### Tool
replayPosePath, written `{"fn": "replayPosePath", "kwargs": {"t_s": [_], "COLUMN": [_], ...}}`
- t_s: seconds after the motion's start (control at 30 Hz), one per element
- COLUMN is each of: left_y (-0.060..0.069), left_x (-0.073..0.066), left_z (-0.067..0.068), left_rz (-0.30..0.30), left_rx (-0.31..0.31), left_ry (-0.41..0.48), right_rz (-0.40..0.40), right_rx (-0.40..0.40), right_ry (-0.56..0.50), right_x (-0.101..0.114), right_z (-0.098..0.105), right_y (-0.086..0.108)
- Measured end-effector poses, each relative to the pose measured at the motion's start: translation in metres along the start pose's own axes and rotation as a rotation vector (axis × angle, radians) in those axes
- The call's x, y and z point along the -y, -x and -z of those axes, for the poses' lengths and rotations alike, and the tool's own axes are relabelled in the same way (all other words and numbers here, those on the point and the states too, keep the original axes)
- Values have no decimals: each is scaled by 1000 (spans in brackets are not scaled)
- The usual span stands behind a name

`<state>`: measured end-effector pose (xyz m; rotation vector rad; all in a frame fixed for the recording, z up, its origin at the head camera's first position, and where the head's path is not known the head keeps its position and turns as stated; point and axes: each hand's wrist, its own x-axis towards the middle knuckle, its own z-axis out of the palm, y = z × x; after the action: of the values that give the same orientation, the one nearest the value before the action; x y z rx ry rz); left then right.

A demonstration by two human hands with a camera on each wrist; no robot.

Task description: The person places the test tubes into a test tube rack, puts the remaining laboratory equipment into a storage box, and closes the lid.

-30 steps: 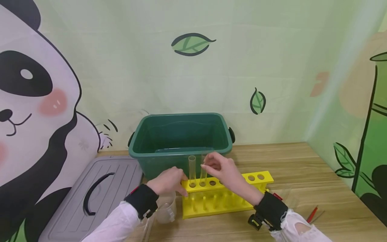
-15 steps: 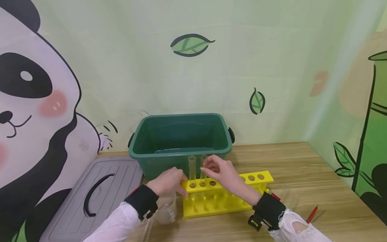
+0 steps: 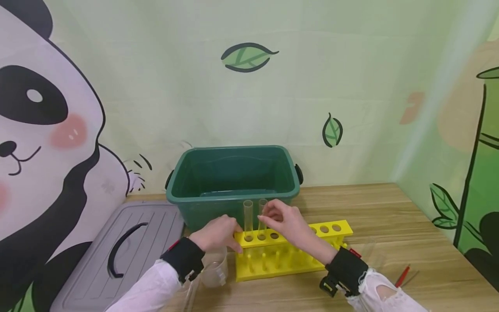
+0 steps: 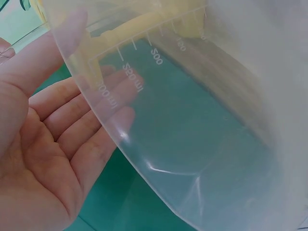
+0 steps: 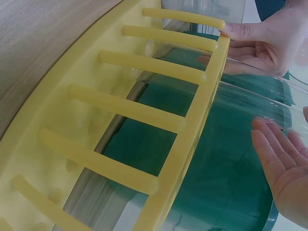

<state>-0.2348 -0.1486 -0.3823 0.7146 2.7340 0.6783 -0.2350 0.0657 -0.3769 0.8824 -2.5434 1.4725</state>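
A yellow test tube rack (image 3: 273,274) stands on the table. Two clear test tubes rise from its leftmost holes, the first test tube (image 3: 248,216) at the end and the second test tube (image 3: 262,224) beside it. My left hand (image 3: 219,234) grips the rack's left end, thumb in front and fingers behind. With thumb and fingertips, my right hand (image 3: 290,225) pinches the second tube near its top. A clear plastic beaker (image 3: 214,274) with printed graduations stands under my left hand and fills much of the left wrist view.
Behind the rack sits an open green bin (image 3: 234,200). Its grey lid (image 3: 150,255) lies at the left. A red-handled tool (image 3: 403,276) and faint clear items (image 3: 368,249) are at the right; a clear glass tube (image 3: 190,295) lies near the front.
My right hand has lowered very slightly along the second tube over the last second, then stayed put. The left hand, the rack and the first tube look unmoved.
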Motion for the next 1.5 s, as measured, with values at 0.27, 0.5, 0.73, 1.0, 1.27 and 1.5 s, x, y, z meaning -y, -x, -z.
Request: {"fn": "replayPosePath", "kwargs": {"t_s": [0.27, 0.5, 0.73, 1.0, 1.27, 1.5], "left_y": [2, 1, 1, 2, 1, 2], "left_x": [0, -1, -1, -3, -2, -2], "left_z": [0, 1, 1, 1, 0, 0], "left_rz": [1, 0, -2, 3, 1, -4], "left_rx": [-4, -5, -7, -5, -7, -9], "left_ry": [9, -1, -14, -7, -9, -7], "right_rz": [-13, -3, 58, 42, -80, -226], "right_rx": [23, 1, -108, -172, -286, -325], "right_ry": [-5, 5, 58, 158, 210, 268], "right_x": [1, 1, 2, 4, -10, -29], "right_z": [1, 11, 37, 67, 99, 127], "right_y": [1, 6, 16, 27, 40, 53]}}
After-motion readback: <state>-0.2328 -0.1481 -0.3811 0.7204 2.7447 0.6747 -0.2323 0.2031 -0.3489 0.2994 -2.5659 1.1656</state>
